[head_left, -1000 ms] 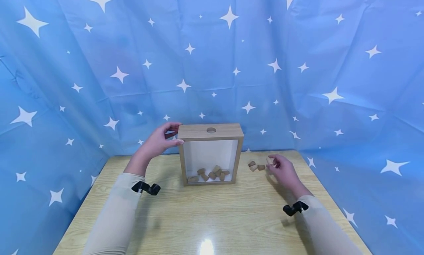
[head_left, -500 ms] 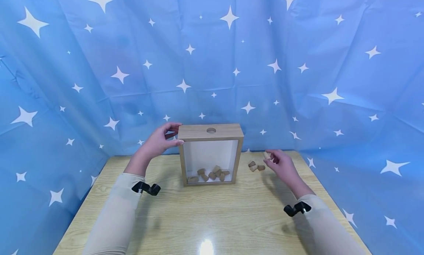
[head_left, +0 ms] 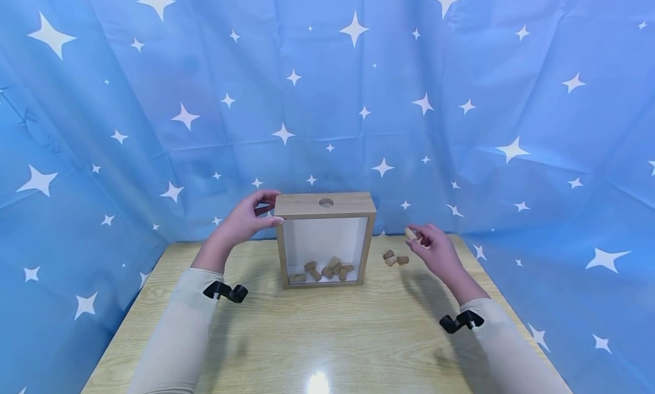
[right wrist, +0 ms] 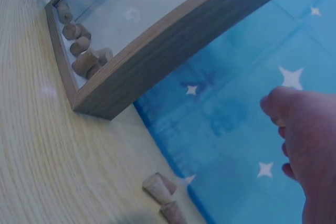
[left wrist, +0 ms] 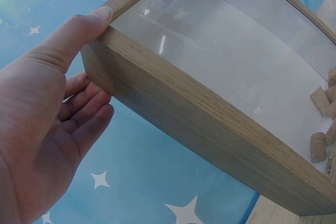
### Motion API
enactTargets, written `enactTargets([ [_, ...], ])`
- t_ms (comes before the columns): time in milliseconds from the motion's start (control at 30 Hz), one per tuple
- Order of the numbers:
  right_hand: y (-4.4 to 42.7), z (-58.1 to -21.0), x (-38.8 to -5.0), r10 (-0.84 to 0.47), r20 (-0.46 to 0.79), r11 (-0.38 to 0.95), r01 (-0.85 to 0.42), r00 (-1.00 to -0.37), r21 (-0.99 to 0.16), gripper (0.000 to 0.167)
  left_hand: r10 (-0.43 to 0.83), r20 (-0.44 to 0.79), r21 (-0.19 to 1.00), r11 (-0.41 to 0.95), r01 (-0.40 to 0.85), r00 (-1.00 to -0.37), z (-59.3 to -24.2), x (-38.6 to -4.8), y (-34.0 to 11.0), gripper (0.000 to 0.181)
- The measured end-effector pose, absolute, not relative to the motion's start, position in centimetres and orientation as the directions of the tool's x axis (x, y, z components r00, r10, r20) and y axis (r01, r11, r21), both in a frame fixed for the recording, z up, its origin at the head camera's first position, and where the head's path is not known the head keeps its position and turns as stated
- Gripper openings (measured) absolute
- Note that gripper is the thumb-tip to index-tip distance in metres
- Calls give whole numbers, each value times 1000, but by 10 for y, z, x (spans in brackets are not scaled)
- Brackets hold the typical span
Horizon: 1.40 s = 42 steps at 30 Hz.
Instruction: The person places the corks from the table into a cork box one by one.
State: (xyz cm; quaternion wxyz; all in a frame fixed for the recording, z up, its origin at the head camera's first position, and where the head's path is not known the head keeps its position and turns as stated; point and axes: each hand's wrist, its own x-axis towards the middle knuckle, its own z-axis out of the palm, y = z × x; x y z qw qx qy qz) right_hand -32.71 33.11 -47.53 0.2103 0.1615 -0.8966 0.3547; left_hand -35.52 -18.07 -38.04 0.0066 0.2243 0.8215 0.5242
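Observation:
An upright wooden shadow box (head_left: 302,204) with a clear front and a round hole in its top stands on the table. My left hand (head_left: 241,219) grips its upper left corner, thumb on the front rim (left wrist: 123,40) and fingers behind. Between the thumb and fingers of my right hand (head_left: 437,253) is a pale cork (head_left: 410,233), raised above the table to the right of the box. In the right wrist view the hand mostly hides that cork. Several corks (head_left: 334,261) lie along the bottom inside the box.
A small group of loose corks (head_left: 391,260) lies on the wood-grain table (head_left: 327,331) just right of the box. Behind the table hangs a blue curtain (head_left: 327,110) with white stars, close to the back edge.
My right hand has risen and shifted slightly left, carrying the cork up from beside the loose corks. The left hand and the box have stayed in place.

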Motion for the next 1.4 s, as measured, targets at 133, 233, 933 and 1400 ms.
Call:
enactTargets([
  [133, 328, -469, -327, -145, 491, 694, -442, -859, -568, 43, 375, 220, 869, 344, 355, -901, -380, -355, -181, 72],
  [233, 326, -463, -326, -148, 496, 692, -448, -855, -566, 44, 375, 221, 868, 345, 357, -900, -381, -356, -182, 73],
  [933, 306, -410, -329, -207, 661, 666, -599, -721, -444, 42, 378, 220, 866, 349, 358, -900, -384, -358, -182, 73],
  [1400, 279, -375, -333, -260, 742, 619, -696, -618, -364, 46, 379, 221, 865, 349, 360, -899, -385, -360, -183, 74],
])
